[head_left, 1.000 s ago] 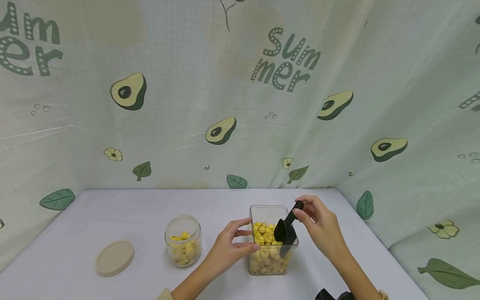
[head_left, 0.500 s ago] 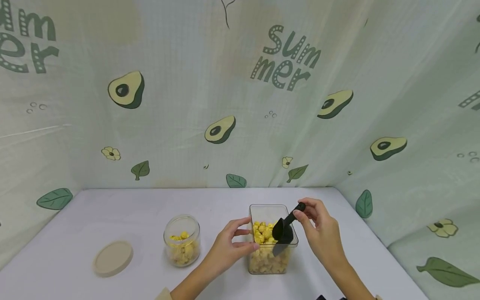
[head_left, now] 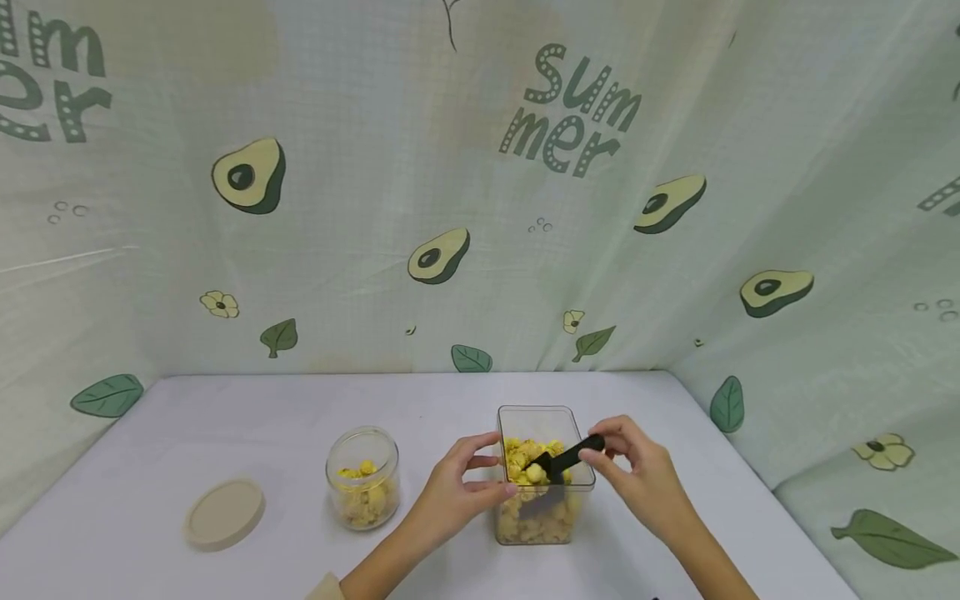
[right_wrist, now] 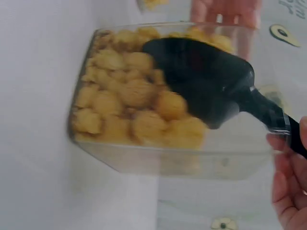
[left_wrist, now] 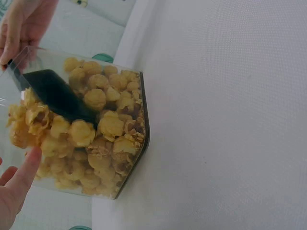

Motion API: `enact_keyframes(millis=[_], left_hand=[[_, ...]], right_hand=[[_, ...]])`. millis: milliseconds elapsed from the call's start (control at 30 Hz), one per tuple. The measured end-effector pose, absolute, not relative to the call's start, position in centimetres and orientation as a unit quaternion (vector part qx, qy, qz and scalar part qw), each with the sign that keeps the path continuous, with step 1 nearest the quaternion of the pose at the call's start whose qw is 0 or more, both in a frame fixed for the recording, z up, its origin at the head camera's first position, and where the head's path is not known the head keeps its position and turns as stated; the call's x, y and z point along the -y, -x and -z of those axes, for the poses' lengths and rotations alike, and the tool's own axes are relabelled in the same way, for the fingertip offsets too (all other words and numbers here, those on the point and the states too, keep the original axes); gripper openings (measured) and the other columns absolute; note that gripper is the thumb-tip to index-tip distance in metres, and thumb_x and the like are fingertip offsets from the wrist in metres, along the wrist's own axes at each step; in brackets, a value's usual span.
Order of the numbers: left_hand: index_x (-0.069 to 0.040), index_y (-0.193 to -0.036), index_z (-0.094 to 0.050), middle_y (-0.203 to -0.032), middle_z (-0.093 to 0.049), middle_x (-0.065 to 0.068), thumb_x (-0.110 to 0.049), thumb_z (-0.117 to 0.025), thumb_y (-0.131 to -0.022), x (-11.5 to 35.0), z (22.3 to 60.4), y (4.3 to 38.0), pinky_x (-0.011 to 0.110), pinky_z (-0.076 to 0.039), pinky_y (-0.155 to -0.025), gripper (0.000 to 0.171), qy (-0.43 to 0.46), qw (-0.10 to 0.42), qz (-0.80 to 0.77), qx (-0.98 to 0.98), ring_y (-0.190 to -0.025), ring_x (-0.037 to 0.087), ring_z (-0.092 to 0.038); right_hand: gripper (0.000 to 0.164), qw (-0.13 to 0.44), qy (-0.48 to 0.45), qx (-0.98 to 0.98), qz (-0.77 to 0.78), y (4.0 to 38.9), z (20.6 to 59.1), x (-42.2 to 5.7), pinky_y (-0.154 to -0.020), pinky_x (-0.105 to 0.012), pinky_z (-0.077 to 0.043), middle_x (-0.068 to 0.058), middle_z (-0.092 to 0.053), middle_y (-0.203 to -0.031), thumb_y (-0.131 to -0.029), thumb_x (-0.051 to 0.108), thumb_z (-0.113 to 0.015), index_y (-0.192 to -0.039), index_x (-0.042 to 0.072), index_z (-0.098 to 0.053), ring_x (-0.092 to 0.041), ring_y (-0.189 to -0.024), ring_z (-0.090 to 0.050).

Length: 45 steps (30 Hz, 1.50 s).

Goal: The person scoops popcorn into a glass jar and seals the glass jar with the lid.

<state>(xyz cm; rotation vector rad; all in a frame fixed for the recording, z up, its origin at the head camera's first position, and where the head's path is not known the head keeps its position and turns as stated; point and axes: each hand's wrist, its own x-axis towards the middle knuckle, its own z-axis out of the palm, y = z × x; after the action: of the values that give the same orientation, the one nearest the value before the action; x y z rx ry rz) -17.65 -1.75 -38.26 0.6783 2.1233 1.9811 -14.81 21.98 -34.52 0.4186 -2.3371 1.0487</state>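
A clear square container (head_left: pixel 536 421) of yellow popcorn (head_left: pixel 517 454) stands on the table. My left hand (head_left: pixel 459 487) holds its left side, thumb at the front corner and fingers along the side wall. With thumb and fingers, my right hand (head_left: pixel 637 467) pinches the handle of a black scoop (head_left: pixel 572 456). The scoop slants low over the container's right rim. Through the wall in the left wrist view, the scoop's blade (left_wrist: pixel 60 96) lies sunk in the popcorn. From the right wrist, its broad back (right_wrist: pixel 196 76) shows behind the clear wall.
Left of the container stands a round clear jar (head_left: pixel 364 479), partly filled with popcorn and without a lid. A round beige lid (head_left: pixel 225 514) lies farther left on the white table (head_left: pixel 285 417). A printed curtain (head_left: pixel 337 167) hangs behind and at the sides.
My right hand has lowered the scoop's handle from steep to nearly level, and popcorn now shows at its blade. The left hand stays on the container.
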Motion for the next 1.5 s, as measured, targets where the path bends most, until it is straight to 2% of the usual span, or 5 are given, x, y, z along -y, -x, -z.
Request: enact_keyframes(millis=[133, 433, 700, 1133, 1500], left_hand=[[-0.004, -0.136, -0.043, -0.136, -0.041, 0.016, -0.02, -0.073, -0.081, 1.6, 38.2, 17.6, 0.024, -0.055, -0.083, 0.065, -0.235, 0.079, -0.661, -0.708, -0.118, 0.035, -0.05], [-0.005, -0.136, -0.042, -0.137, -0.041, 0.016, -0.021, -0.073, -0.081, 1.7, 38.1, 17.7, 0.024, -0.055, -0.083, 0.066, -0.23, 0.081, -0.657, -0.713, -0.116, 0.035, -0.052], [-0.004, -0.137, -0.042, -0.138, -0.04, 0.015, -0.021, -0.072, -0.081, 1.8, 38.2, 17.8, 0.024, -0.055, -0.083, 0.065, -0.233, 0.078, -0.651, -0.718, -0.118, 0.034, -0.051], [-0.005, -0.136, -0.043, -0.136, -0.042, 0.016, -0.021, -0.072, -0.081, 1.7, 38.1, 17.8, 0.026, -0.056, -0.082, 0.064, -0.233, 0.073, -0.649, -0.72, -0.116, 0.035, -0.053], [-0.008, -0.136, -0.044, -0.136, -0.042, 0.013, -0.022, -0.071, -0.081, 1.9, 38.1, 17.7, 0.027, -0.055, -0.084, 0.063, -0.225, 0.081, -0.651, -0.72, -0.118, 0.032, -0.05]], right_hand=[[0.023, 0.245, -0.152, 0.871, -0.399, 14.5, 35.6, -22.1, -0.051, -0.018, -0.039, 0.007, -0.069, -0.079, -0.081, 0.009, -0.07, -0.099, 0.006, -0.056, -0.003, -0.067, -0.047], [0.021, 0.233, -0.161, 0.86, -0.424, 15.1, 35.8, -22.6, -0.056, -0.025, -0.037, 0.004, -0.07, -0.078, -0.079, 0.009, -0.072, -0.093, 0.012, -0.057, -0.005, -0.067, -0.044], [0.021, 0.2, -0.14, 0.815, -0.525, 15.3, 36.4, -22.8, -0.054, -0.022, -0.039, 0.012, -0.067, -0.08, -0.082, 0.0, -0.067, -0.099, -0.002, -0.055, -0.007, -0.069, -0.044], [0.02, 0.221, -0.118, 0.809, -0.533, 16.0, 37.2, -21.4, -0.051, -0.023, -0.038, 0.013, -0.067, -0.08, -0.083, 0.002, -0.067, -0.099, 0.0, -0.056, -0.008, -0.067, -0.043], [0.028, 0.156, -0.02, 0.757, -0.634, 16.1, 36.7, -22.3, -0.074, -0.012, -0.051, 0.014, -0.069, -0.087, -0.086, 0.004, -0.064, -0.107, -0.007, -0.049, -0.002, -0.081, -0.06]])
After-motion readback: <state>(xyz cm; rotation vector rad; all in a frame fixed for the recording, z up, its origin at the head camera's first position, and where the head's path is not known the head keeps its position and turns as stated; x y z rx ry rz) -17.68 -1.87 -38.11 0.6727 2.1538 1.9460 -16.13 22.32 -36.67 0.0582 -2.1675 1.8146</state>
